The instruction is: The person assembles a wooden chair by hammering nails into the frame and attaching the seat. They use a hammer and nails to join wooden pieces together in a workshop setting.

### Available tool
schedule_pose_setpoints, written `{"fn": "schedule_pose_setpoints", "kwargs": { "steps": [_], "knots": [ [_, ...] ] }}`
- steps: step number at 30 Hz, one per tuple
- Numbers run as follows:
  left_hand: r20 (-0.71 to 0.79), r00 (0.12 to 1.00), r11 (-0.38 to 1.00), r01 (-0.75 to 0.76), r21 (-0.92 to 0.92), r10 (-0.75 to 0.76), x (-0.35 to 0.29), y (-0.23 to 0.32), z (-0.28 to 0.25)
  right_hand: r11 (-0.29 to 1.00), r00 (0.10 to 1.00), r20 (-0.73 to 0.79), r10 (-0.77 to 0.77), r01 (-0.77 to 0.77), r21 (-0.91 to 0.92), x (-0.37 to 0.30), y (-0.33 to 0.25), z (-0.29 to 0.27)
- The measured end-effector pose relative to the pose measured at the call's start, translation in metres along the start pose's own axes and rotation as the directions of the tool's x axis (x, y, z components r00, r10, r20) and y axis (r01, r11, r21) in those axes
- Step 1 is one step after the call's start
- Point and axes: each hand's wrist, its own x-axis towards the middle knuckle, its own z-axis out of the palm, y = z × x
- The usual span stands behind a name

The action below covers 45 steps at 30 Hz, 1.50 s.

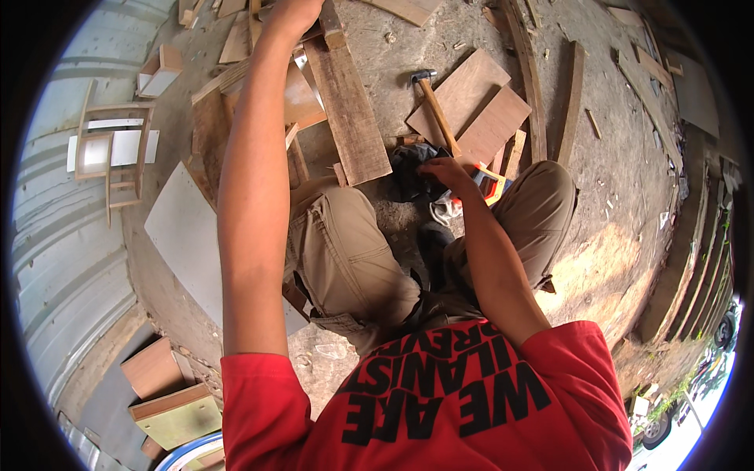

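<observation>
My left hand (301,11) is at the far edge of the view, its fingers cut off by the frame. It is beside the far end of a rough wooden plank (349,118). Between my knees, my right hand (444,172) has its fingers bunched at the edge of a crumpled black bag (408,163); they appear closed on it. Just right of that hand is a saw with an orange handle (495,185). Farther off, a claw hammer (437,114) with a wooden handle lies across thin brown boards (493,129).
Long timber strips (572,102) lie at the right. On the left are a white panel (184,235), a wooden frame (118,149) and a corrugated metal wall (71,259). Wooden drawers or boxes (177,416) stand at the near left. Slats (699,259) line the right side.
</observation>
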Motion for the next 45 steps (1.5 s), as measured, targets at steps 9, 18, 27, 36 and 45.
{"fn": "schedule_pose_setpoints", "kwargs": {
  "steps": [9, 18, 27, 36, 45],
  "knots": [
    [-0.091, 0.987, 0.991, -0.133, 0.017, 0.134, 0.007, -0.011, 0.006, 0.946, 0.936, -0.259, -0.24, 0.166, -0.278, -0.007, 0.011, 0.019],
    [-0.006, 0.987, 0.986, -0.162, 0.038, 0.162, 0.03, -0.032, 0.015, 0.897, 0.85, -0.463, -0.251, 0.025, -0.442, -0.04, -0.022, 0.05],
    [-0.047, 0.991, 0.992, -0.123, 0.02, 0.123, 0.022, -0.02, 0.015, 0.803, 0.595, -0.54, -0.595, 0.444, -0.396, -0.063, -0.14, 0.029],
    [-0.068, 0.984, 0.986, -0.164, 0.04, 0.167, 0.012, -0.017, 0.006, 0.512, 0.502, -0.194, -0.843, 0.859, 0.0, -0.088, -0.365, 0.004],
    [0.058, 0.986, 0.961, -0.142, -0.236, 0.16, -0.001, 0.009, 0.013, 0.374, 0.347, -0.147, -0.926, 0.893, -0.249, -0.064, -0.389, -0.014]
  ]
}}
